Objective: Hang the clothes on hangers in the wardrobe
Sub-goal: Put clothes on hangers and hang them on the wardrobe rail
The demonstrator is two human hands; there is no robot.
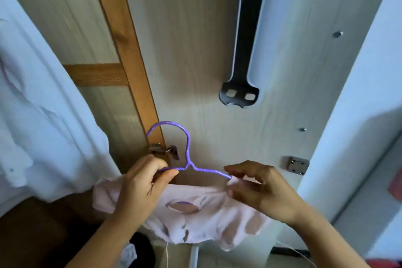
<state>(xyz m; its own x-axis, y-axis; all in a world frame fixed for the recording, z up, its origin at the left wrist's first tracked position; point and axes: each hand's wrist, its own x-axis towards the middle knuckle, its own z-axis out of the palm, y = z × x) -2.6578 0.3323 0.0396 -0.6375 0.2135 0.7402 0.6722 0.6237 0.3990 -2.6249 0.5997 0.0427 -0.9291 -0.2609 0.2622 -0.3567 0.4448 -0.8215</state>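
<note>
A purple wire hanger [188,150] is held up in front of the wardrobe's pale wooden panel [195,50], hook pointing up. A small pale pink garment [202,220] hangs from its arms, bunched below my hands. My left hand [143,187] pinches the hanger's left arm between thumb and fingers. My right hand [258,187] pinches the pink cloth at the end of the hanger's right arm. The hanger's lower bar shows only through an opening in the garment.
A white garment [43,126] hangs at the left. A dark metal rail bracket [241,93] is fixed to the panel above the hanger. A brown wooden frame [128,61] and a hinge [163,150] stand behind the hook. Dark clothes [141,250] lie below.
</note>
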